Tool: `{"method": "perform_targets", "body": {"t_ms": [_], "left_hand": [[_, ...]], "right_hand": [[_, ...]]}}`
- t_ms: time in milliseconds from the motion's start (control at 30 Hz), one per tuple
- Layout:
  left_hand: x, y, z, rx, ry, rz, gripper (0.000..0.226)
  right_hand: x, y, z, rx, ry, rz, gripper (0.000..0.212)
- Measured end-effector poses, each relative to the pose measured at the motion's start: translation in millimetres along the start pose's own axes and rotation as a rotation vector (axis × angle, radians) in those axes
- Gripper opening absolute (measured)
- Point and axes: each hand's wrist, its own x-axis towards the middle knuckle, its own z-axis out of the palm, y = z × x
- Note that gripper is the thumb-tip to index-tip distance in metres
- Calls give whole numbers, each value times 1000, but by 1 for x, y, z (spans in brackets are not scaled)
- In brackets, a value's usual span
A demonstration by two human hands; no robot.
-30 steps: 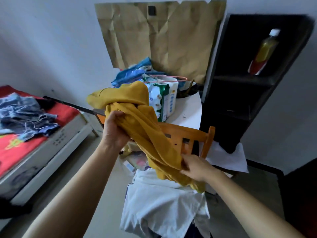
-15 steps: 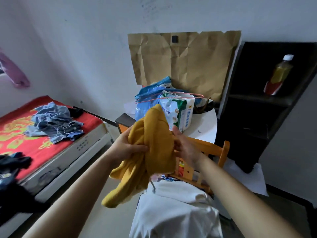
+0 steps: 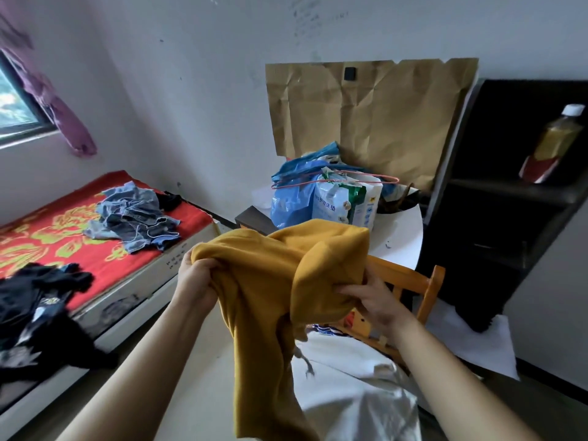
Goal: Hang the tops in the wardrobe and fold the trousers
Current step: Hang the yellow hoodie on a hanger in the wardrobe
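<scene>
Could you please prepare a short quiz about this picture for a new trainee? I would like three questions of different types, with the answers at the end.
1. True or false: the left hand and the right hand both grip the yellow garment.
2. Where do the blue jeans lie? A: in the left hand. B: on the bed. C: in the right hand.
3. Fill in the missing word: the bottle stands on the black ____.

Key
1. True.
2. B.
3. shelf.
</scene>
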Motion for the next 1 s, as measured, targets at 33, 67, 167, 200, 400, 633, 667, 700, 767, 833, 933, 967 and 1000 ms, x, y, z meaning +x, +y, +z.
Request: {"method": "perform_targets", "body": {"t_ms": [33, 67, 167, 200, 400, 633, 667, 700, 767, 833, 933, 967, 1000], "left_hand": [[0, 0, -1, -25, 13, -11, 52], [0, 0, -3, -44, 30, -15, 50], [-4, 4, -15, -101, 76, 8, 39], [-6, 5, -22, -128, 94, 15, 37], [-23, 7, -86, -80, 349, 79, 24], [-55, -6, -195, 319, 451, 85, 26], [-59, -8, -209, 366, 464, 78, 26], [-63, -8, -221, 394, 469, 62, 32], [-72, -5, -237, 399, 487, 37, 52], [-83, 7, -250, 326, 502, 67, 47], [-109, 28, -271, 241, 307, 120, 73], [-118, 34, -280, 279, 222, 115, 87], [-128, 39, -294, 326, 153, 97, 98]], "right_hand": [[-4, -1, -3, 60, -151, 57, 75], [-8, -1, -4, 155, -293, 106, 74], [-12, -6, -3, 254, -408, 314, 90], [-11, -7, -2, 96, -340, 363, 94], [8, -12, 43, -372, -182, 387, 67], [31, -40, 185, 56, -376, 246, 31], [32, -39, 208, 83, -407, 248, 28], [31, -36, 229, 112, -427, 263, 30], [31, -26, 271, 158, -470, 303, 35], [28, -10, 313, 201, -519, 356, 41], [19, 22, 377, 233, -555, 432, 41], [15, 33, 399, 228, -562, 452, 36], [9, 45, 426, 219, -585, 467, 31]]}}
